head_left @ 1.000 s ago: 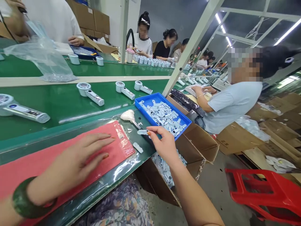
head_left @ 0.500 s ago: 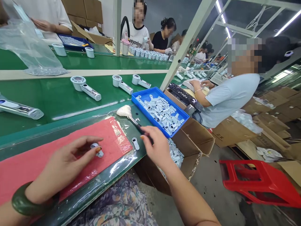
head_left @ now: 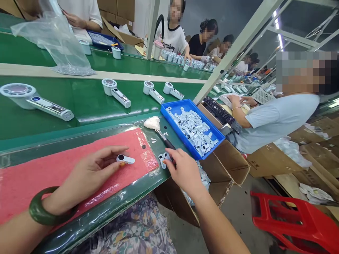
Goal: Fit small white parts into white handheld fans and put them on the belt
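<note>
My left hand [head_left: 96,173], with a green bangle at the wrist, is above the red pad [head_left: 66,155]. Its thumb and fingers pinch a small light-blue plastic cover [head_left: 128,160] with a dark round spot at one end. At the pad's right end, my right hand [head_left: 186,173] has its thumb and fingertips on another small light-blue cover [head_left: 166,156], partly hidden by the fingers. Right beside that piece, a similar cover [head_left: 161,162] lies on the table. A brush-like tool with a white padded head [head_left: 152,123] lies just beyond, its dark handle reaching toward my right hand.
A blue tray [head_left: 165,110] full of similar covers stands beyond my right hand, above an open cardboard box [head_left: 225,165]. Handheld fans [head_left: 116,92] lie along the green belt [head_left: 87,95]. A co-worker [head_left: 283,113] sits at right, near a red stool [head_left: 288,208].
The cover in my left hand has turned so its dark-spotted face shows. A second cover now appears under my right fingertips, beside the one on the table. The view has shifted left.
</note>
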